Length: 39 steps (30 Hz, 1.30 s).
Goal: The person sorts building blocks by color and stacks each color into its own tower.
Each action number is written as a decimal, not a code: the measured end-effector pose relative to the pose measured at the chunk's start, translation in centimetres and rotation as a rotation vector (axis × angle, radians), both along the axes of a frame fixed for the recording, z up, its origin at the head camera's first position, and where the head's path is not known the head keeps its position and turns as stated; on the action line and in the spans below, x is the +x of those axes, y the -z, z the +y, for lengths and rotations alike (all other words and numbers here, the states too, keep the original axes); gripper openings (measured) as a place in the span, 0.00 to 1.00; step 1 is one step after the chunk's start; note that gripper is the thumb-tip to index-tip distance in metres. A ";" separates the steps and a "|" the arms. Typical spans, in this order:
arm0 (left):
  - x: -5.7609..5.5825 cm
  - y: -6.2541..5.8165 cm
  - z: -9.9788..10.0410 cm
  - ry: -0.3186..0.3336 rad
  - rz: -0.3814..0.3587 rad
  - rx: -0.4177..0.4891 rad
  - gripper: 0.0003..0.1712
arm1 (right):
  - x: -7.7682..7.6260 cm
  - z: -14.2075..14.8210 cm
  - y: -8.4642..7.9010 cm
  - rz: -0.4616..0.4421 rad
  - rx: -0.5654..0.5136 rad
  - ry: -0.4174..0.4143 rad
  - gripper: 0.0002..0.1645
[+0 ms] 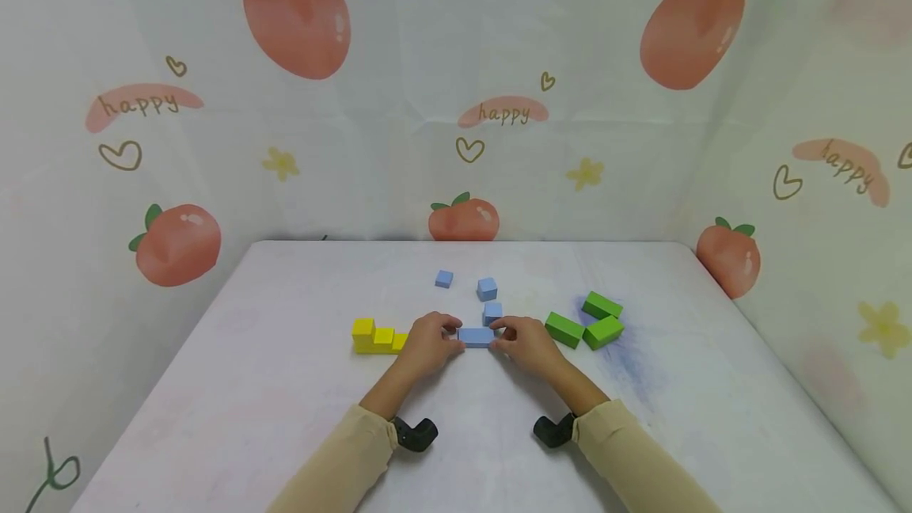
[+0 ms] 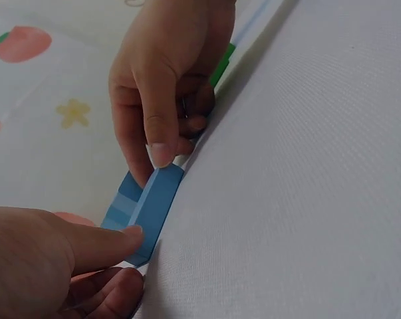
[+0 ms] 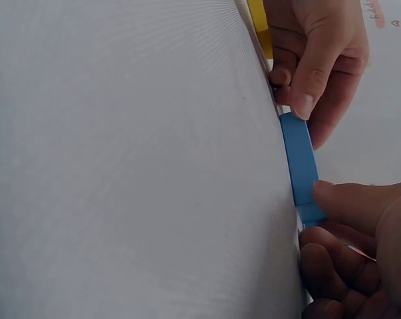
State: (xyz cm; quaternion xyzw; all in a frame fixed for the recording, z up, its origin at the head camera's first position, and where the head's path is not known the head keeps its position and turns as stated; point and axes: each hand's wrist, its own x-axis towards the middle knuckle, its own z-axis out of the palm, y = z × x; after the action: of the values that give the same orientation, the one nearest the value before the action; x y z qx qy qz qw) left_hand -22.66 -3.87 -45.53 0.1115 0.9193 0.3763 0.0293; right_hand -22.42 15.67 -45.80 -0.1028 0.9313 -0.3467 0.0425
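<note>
A long blue block (image 1: 476, 337) lies lengthwise across the middle of the white table. My left hand (image 1: 431, 345) pinches its left end between thumb and fingers, and my right hand (image 1: 527, 344) pinches the right end. In the left wrist view both thumbs lie along the near top edge of the blue block (image 2: 157, 206). The right wrist view shows the same grip, the right thumb pressing near one end of the block (image 3: 300, 159). Right behind it sits a small blue cube (image 1: 492, 313).
Farther back are two more blue cubes, one (image 1: 488, 289) nearer and one (image 1: 444, 279) to the left. Left of my left hand stands a stepped group of yellow blocks (image 1: 363, 332), partly hidden by it. Several green blocks (image 1: 564, 329) lie beyond my right hand. A printed curtain (image 1: 399, 172) borders the table.
</note>
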 end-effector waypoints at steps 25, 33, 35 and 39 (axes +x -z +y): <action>0.0 -0.1 0.1 -0.029 -0.073 0.086 0.17 | 0.2 -0.2 -0.1 -0.004 -0.021 0.021 0.16; 0.0 0.1 0.1 -0.037 -0.080 0.101 0.16 | 0.2 0.1 -0.6 0.018 -0.112 0.062 0.16; 0.0 0.1 0.1 -0.035 -0.071 0.100 0.16 | 0.1 0.1 -0.8 0.037 -0.136 0.085 0.16; 0.1 0.2 0.1 -0.031 -0.060 0.096 0.16 | -0.2 0.1 -1.4 0.090 -0.160 0.115 0.17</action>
State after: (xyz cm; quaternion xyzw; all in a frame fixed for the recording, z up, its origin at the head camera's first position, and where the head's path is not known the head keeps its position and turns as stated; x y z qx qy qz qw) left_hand -22.60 -3.81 -45.70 0.0871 0.9005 0.4235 0.0458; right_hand -22.57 15.72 -44.41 -0.0679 0.9061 -0.4168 -0.0277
